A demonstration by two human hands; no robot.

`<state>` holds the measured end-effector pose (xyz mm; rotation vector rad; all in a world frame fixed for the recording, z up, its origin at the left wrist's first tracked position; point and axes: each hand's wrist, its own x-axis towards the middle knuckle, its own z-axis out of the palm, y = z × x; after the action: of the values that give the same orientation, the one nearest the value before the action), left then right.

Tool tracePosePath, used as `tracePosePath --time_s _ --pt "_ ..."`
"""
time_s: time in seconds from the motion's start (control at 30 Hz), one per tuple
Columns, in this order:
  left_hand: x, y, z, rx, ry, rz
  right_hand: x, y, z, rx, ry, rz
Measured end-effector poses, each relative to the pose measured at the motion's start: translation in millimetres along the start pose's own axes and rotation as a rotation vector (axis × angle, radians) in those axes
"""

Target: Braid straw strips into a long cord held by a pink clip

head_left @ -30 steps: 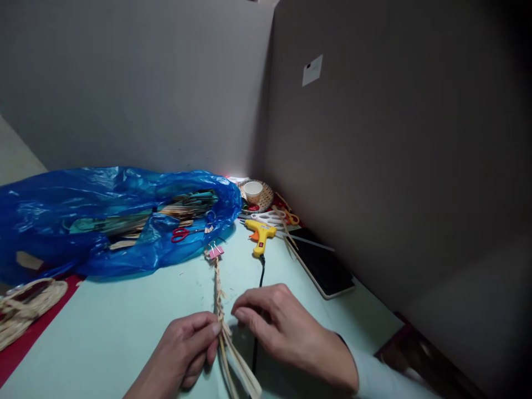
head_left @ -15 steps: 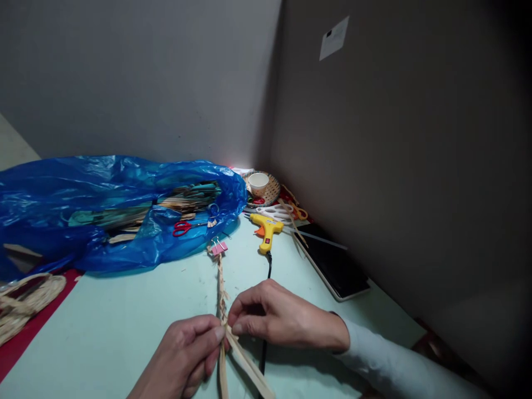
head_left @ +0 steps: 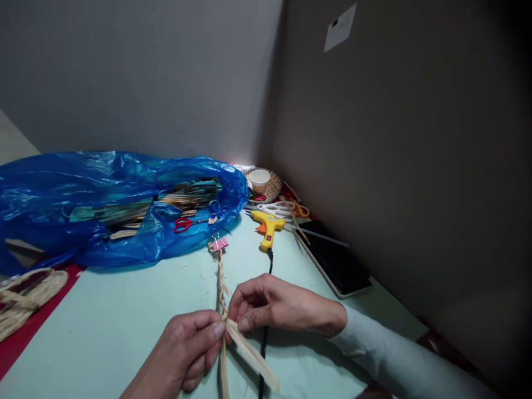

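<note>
Head view: braid (head_left: 221, 277) over counter (head_left: 124, 316), long axis running away to pink clip (head_left: 220, 244); flat, fibrous strands (head_left: 254, 357) splay nearward. Left hand (head_left: 191, 341) pinches braid's near end, right hand (head_left: 276, 305) a strand.

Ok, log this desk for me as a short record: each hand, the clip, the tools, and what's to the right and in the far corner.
Left hand: pinching the braid near its unbraided end
Right hand: at a pale strip, grip partly hidden
Clip: pink binder clip, at the braid's far end
Tools: yellow glue gun; red-handled scissors on the blue plastic bag
Right: black-screened tablet
Far corner: cup, woven tray
</note>
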<state>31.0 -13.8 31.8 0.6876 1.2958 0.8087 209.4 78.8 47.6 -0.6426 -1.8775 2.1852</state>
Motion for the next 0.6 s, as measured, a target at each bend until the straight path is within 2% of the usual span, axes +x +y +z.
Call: tracePosePath --time_s 0.1,0.27,0.33,0.4,0.6 --pt "-0.2 0.7 -0.4 -0.026 -0.015 -0.011 0.0 0.6 -0.6 -0.117 0.029 -0.042" --pt "1.3 -3.2 -1.1 -0.058 -0.03 -0.018 -1.0 1.1 7.3 -0.803 0.189 -0.287" --pt "0.8 -4.0 -0.7 -0.066 -0.025 -0.007 0.4 2.3 10.8 -0.972 0.205 -0.387" --pt "-0.3 -3.7 0.1 -0.064 -0.014 -0.012 2.4 4.1 12.2 -0.996 0.21 -0.414" --pt "-1.4 -2.4 0.8 -0.015 -0.002 -0.013 6.1 6.2 12.8 -0.876 0.207 -0.291"
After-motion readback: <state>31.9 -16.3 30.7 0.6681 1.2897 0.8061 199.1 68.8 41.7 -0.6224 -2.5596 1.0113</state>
